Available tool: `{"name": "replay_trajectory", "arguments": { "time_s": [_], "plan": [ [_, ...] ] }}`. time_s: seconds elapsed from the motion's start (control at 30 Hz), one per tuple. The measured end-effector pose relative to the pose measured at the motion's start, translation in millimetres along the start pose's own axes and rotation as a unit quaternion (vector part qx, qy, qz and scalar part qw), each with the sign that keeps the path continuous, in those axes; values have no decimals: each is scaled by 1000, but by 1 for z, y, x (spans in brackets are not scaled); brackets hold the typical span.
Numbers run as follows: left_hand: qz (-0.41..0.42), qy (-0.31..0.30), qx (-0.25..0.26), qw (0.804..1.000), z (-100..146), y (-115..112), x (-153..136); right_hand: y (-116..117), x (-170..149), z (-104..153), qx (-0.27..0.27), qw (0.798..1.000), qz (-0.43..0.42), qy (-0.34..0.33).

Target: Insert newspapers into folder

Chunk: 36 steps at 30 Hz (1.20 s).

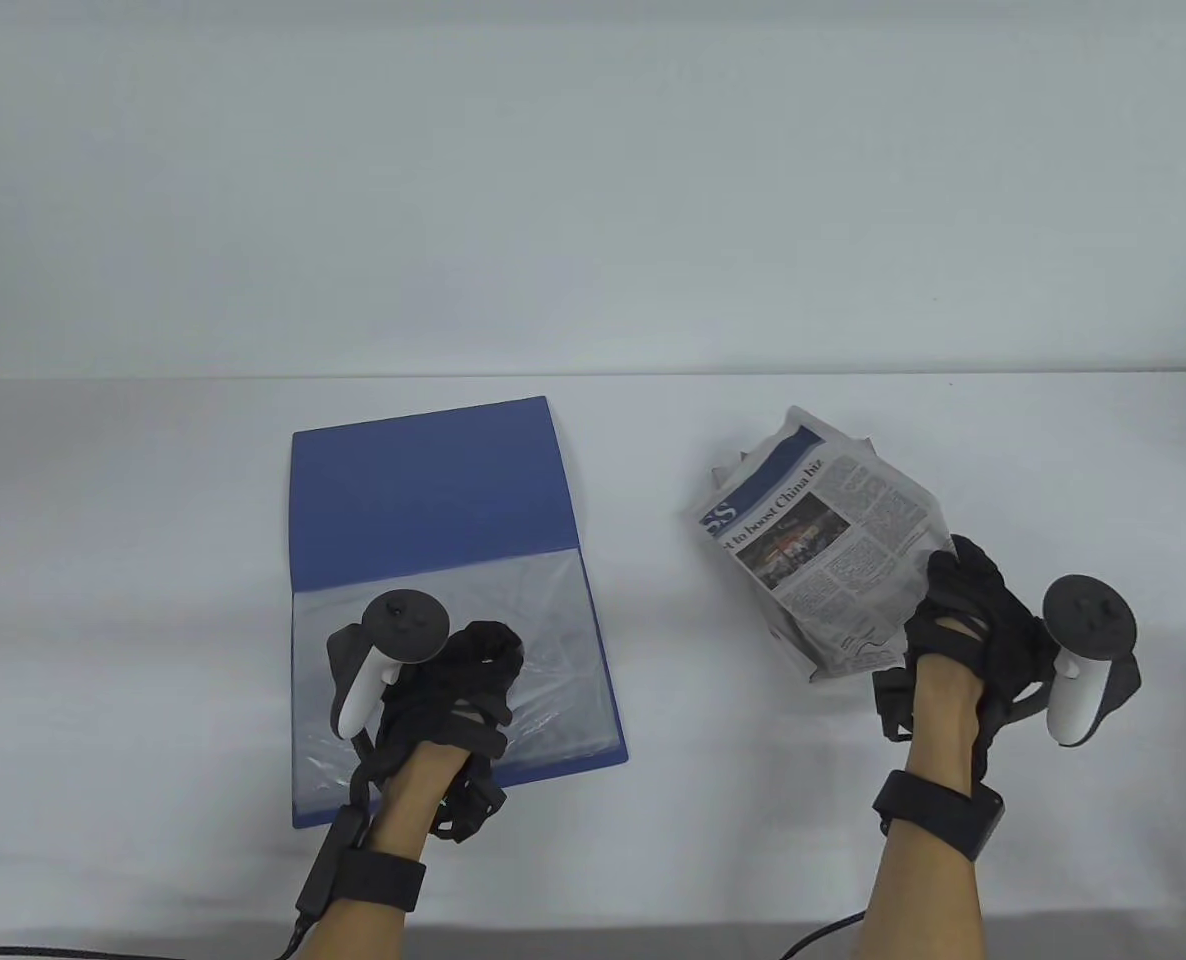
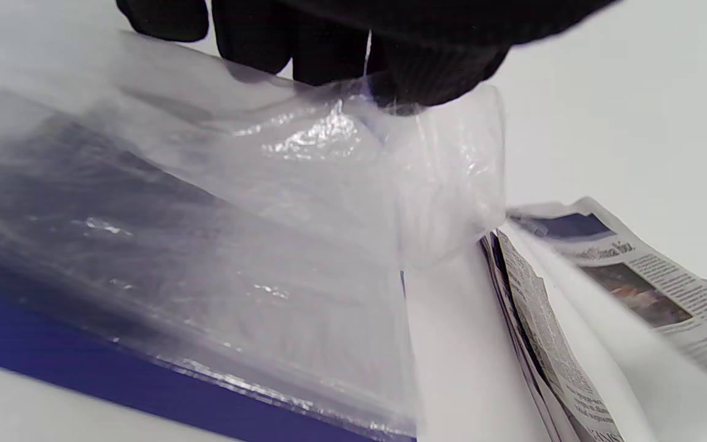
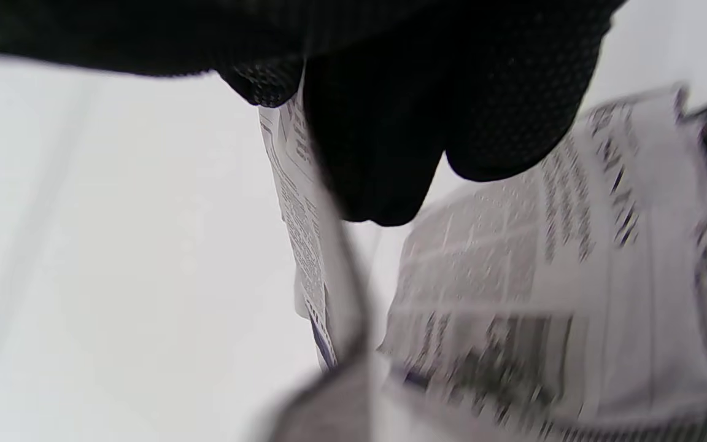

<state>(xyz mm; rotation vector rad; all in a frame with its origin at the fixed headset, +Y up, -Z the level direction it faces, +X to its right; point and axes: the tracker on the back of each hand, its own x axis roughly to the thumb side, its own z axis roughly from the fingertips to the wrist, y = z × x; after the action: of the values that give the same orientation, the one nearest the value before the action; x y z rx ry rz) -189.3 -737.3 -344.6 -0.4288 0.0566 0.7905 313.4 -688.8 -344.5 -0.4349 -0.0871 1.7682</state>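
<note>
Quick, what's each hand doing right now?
Left hand: pinches a clear sleeve of the open folder, lifting it.
Right hand: grips the folded newspaper by its edge.

In the table view the left hand (image 1: 448, 690) covers the middle of the folder (image 1: 433, 490)'s clear sleeves (image 1: 553, 640), and its fingers cannot be seen. The right hand (image 1: 968, 625) hides the newspaper (image 1: 823, 540)'s corner at 4 o'clock. The right wrist view is badly blurred (print there is unreadable), with the fingers (image 3: 384, 141) cut off at 12 o'clock. Both forearms run off at 6 o'clock.
</note>
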Motion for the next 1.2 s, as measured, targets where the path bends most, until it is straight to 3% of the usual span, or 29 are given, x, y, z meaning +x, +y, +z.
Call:
{"name": "replay_trajectory", "arguments": {
  "time_s": [0.27,0.53,0.73,0.9,1.2],
  "plan": [
    [1,2,8,1000,1,2,-2,39,-15,-10,151,986,-6,70],
    [-1,2,7,1000,2,3,-2,76,-31,-19,245,963,16,112],
    [-15,-1,8,1000,2,3,-2,77,-42,-24,262,958,-39,110],
    [-13,-3,6,1000,1,2,0,77,-37,-24,277,955,-29,101],
    [-24,0,-3,1000,0,1,-1,97,-64,-30,335,927,-21,169]
  ]
}}
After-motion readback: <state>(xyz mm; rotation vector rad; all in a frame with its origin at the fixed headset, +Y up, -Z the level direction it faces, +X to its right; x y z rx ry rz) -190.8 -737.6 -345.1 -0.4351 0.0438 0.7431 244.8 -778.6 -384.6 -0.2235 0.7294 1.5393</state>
